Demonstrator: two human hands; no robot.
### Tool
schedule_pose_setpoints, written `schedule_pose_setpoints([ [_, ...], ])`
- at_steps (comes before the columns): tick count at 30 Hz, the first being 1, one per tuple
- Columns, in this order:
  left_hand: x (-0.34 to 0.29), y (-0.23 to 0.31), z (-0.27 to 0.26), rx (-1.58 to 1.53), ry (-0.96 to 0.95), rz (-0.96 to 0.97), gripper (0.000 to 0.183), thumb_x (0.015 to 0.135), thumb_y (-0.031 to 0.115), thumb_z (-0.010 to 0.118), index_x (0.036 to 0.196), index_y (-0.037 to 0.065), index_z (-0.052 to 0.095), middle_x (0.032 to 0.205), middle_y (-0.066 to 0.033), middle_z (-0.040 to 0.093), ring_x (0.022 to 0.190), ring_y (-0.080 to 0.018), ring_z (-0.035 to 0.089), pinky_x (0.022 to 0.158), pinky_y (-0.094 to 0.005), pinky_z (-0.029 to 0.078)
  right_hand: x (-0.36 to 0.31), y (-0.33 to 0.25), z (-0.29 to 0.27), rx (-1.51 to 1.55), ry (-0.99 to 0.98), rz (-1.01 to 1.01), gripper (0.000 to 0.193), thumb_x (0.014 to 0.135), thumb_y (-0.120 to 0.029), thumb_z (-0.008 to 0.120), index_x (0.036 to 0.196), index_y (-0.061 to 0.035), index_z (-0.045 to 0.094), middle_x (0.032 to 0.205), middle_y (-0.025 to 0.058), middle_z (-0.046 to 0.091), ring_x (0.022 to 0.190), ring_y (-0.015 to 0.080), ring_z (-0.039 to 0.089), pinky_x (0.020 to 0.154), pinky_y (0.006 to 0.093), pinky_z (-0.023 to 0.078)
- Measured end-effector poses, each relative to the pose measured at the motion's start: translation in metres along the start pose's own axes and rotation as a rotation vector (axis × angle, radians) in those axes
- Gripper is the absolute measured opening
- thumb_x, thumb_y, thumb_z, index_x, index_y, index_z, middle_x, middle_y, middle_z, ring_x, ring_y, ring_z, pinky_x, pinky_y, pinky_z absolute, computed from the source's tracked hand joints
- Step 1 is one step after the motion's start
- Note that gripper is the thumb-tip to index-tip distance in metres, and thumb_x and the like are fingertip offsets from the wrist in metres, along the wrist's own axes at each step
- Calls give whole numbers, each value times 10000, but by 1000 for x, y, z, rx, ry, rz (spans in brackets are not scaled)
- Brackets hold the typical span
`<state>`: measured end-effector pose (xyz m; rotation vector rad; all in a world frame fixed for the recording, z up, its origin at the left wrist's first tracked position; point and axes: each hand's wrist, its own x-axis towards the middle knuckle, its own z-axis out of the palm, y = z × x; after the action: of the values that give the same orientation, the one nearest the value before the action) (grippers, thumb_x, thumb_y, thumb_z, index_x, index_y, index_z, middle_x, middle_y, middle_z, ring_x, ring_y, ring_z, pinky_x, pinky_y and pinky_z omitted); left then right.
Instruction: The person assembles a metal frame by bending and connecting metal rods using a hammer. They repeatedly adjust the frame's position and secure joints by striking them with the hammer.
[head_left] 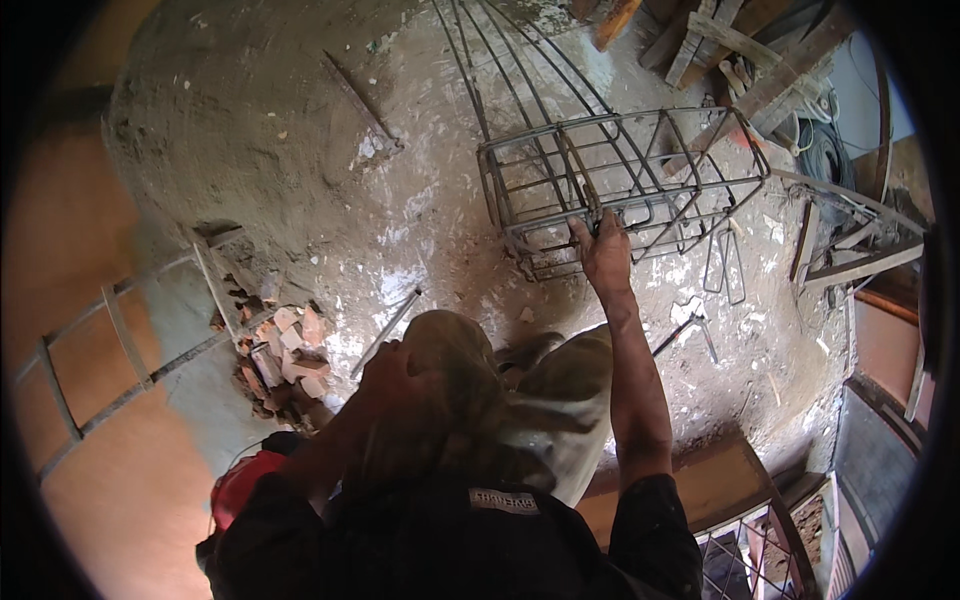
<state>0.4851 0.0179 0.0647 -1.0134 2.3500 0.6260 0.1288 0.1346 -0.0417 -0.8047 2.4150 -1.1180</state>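
Note:
A rebar cage (640, 190) of long steel bars and bent rectangular stirrups spans the upper middle of the head view. My right hand (606, 255), arm stretched forward, is closed on the cage's near side where bars cross; its thumb and fingers pinch there, and what lies inside the grip is partly hidden. My left hand (388, 372) is in shadow beside my left knee, its fingers too dark to make out. Just past it a thin metal rod (392, 325) slants toward the floor; whether the hand touches the rod, I cannot tell.
Broken bricks (290, 350) are heaped at left near a ladder-like frame (125, 335). Scrap timber (760, 60) and a coiled cable (822, 155) crowd the upper right. A loose wire stirrup (725, 268) and another metal rod (680, 333) lie on the dusty floor to my right.

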Motion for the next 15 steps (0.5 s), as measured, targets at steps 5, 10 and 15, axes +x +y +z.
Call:
schedule_pose_setpoints([
  [5, 28, -44, 40, 44, 72, 148, 405, 865, 417, 592, 952, 26, 649, 975, -223, 592, 874, -380, 583, 761, -457, 494, 1, 9, 13, -84, -14, -48, 503, 894, -367, 625, 1009, 112, 524, 936, 327, 601, 861, 483, 596, 712, 504, 479],
  [10, 130, -87, 81, -184, 133, 399, 328, 854, 385, 637, 869, 59, 660, 790, -153, 625, 734, -297, 598, 716, -396, 488, 2, 15, 14, -59, 15, -161, 516, 916, -386, 585, 1016, 118, 528, 830, 339, 605, 807, 505, 593, 674, 526, 478],
  [15, 240, -79, 79, -944, 341, 269, 291, 904, 317, 619, 857, 30, 644, 766, -19, 605, 722, -75, 510, 666, -266, 434, 2, 19, 20, -285, 155, -254, 542, 940, -424, 525, 951, 117, 545, 767, 337, 600, 758, 507, 591, 646, 537, 470],
])
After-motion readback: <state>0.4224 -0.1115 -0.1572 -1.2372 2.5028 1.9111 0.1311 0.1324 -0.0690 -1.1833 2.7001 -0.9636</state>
